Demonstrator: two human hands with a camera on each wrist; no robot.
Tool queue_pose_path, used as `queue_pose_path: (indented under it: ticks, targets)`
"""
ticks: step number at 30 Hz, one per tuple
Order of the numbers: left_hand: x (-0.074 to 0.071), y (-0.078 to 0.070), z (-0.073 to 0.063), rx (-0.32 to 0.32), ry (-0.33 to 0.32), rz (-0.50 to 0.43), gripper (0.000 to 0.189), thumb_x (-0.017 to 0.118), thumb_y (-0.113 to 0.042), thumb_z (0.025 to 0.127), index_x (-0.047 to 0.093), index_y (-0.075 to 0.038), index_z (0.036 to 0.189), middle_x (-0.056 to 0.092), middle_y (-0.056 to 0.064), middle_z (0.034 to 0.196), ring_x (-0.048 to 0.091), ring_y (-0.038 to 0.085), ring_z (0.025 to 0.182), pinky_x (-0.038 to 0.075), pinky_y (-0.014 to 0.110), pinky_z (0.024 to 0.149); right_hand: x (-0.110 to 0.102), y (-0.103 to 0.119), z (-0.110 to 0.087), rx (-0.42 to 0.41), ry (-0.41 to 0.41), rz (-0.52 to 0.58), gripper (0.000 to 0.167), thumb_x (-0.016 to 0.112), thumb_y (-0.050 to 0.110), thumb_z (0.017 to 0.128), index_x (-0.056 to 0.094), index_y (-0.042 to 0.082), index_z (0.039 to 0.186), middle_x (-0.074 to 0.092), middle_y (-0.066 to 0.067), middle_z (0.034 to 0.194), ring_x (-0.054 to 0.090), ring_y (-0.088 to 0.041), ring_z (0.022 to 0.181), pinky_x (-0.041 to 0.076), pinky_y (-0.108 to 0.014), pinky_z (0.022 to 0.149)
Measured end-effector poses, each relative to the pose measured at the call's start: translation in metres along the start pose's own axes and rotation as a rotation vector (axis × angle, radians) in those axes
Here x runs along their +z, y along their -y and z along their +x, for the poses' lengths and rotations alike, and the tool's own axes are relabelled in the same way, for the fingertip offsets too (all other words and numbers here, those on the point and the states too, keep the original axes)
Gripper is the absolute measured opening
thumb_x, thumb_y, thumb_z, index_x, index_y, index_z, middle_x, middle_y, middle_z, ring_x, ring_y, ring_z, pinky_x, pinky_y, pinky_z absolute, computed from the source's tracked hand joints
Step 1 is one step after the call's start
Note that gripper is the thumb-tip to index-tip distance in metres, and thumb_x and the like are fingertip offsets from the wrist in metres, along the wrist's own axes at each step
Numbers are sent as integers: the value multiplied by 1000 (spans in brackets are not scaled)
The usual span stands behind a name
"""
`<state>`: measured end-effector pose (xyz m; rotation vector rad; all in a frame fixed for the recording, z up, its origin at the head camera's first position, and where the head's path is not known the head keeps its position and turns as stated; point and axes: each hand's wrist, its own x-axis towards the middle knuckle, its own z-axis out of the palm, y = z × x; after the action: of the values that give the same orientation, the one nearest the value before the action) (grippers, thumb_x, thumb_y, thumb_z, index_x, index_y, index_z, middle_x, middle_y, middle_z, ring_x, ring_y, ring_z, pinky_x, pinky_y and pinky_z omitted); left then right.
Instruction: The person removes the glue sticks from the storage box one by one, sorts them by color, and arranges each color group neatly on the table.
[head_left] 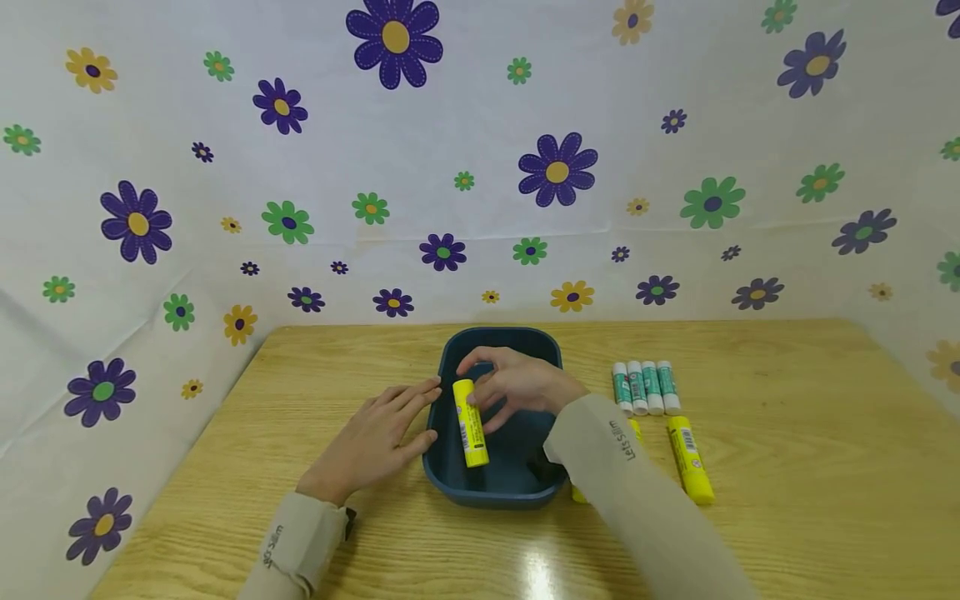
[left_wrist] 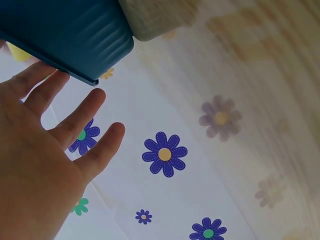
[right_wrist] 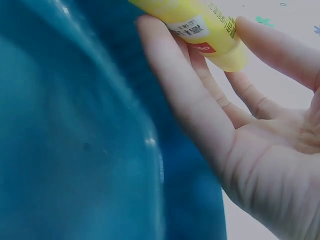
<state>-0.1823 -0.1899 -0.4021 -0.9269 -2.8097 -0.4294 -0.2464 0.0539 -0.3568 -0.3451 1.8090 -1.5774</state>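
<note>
Yellow glue stick (head_left: 470, 422) over the dark blue tub (head_left: 498, 479), and in the head view the right hand (head_left: 517, 390) has it pinched at the top end between thumb and fingertips, the stick slanting down into the tub's left half. Left hand (head_left: 372, 439) lies flat on the wooden table (head_left: 787, 500), fingers straight and lightly spread, tips touching the tub's left wall. Off to the right, four green-and-white sticks (head_left: 646, 387) lie side by side, with another yellow stick (head_left: 690, 459) just in front of them.

Over to the left wrist view: fingers (left_wrist: 75, 122) fanned apart, the upper ones up against the blue tub's ribbed rim (left_wrist: 75, 37).

Right wrist view now: fingertips (right_wrist: 150, 27) pressed against the yellow stick (right_wrist: 200, 22), label showing, the tub's blue inside (right_wrist: 75, 140) close beside the hand.
</note>
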Motion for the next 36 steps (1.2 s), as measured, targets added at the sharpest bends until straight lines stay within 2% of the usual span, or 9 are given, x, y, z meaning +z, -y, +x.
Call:
queue_pose_path:
  ticks: [11,17,22,30,36]
  targets:
    - [-1,0,-2,0,-1,-11,54,57,-33,103,50,-4,148,42,6,158,45,33,137,39,63,106,-20,17,-23,-101,-5,3,50,57,-3,97,38,-10,143,57,-24,118,65,-30,95,60,-52,80]
    - [-1,0,-1,8,-6,-6,56,60,-33,102,51,-3,148,42,7,158,45,34,137,39,62,107,-33,24,-36,-132,-18,-10,46,57,-2,97,42,-11,140,60,-20,113,66,-27,94,59,-51,82]
    - [0,1,-1,16,-10,-2,57,60,-34,101,50,-2,148,42,7,158,45,34,137,39,62,107,-47,23,-48,-163,-41,-28,45,57,-2,97,43,-12,139,60,-19,112,65,-27,97,59,-52,82]
    - [0,2,-1,17,-9,-11,57,60,-33,102,50,-2,148,41,8,158,45,34,137,39,62,107,-66,20,-73,-158,-130,-124,53,59,2,98,40,-10,145,53,-24,125,59,-32,105,59,-49,85]
    - [0,1,-1,12,-7,-11,57,60,-33,101,50,-2,149,41,7,159,44,34,138,38,62,107,-80,15,-90,-182,-134,-152,52,58,2,98,40,-13,144,58,-22,120,62,-30,102,58,-51,86]
